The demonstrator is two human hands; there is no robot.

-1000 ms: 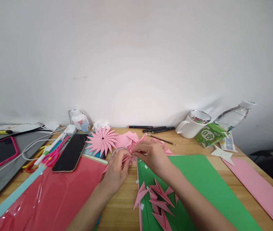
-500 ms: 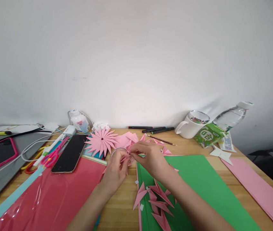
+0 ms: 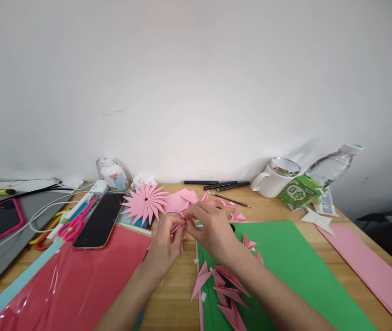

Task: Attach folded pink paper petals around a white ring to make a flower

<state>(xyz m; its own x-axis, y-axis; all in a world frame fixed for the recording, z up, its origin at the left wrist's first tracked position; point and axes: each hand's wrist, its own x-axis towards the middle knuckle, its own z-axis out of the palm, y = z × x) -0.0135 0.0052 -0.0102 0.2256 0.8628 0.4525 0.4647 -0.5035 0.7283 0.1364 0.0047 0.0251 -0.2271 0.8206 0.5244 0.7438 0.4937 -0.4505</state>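
My left hand (image 3: 164, 241) and my right hand (image 3: 209, 227) meet over the middle of the wooden desk (image 3: 171, 294). Both pinch a small folded pink paper piece (image 3: 181, 226), fingers closed on it. A clear tape roll (image 3: 169, 216) lies just behind my left fingers. A finished pink paper flower (image 3: 146, 202) lies behind the hands to the left. Several folded pink petals (image 3: 225, 287) lie under my right forearm on the green paper sheet (image 3: 292, 262).
A red sheet (image 3: 78, 276), a black phone (image 3: 100, 219) and pink scissors (image 3: 77, 220) lie on the left. A glue bottle (image 3: 113, 174), markers (image 3: 221, 185), a white mug (image 3: 275, 177), a water bottle (image 3: 332, 165) stand at the back. Pink paper (image 3: 378, 276) lies far right.
My hands have shifted slightly left and closer together on the pink piece. More loose pink petals now show beside my right wrist.
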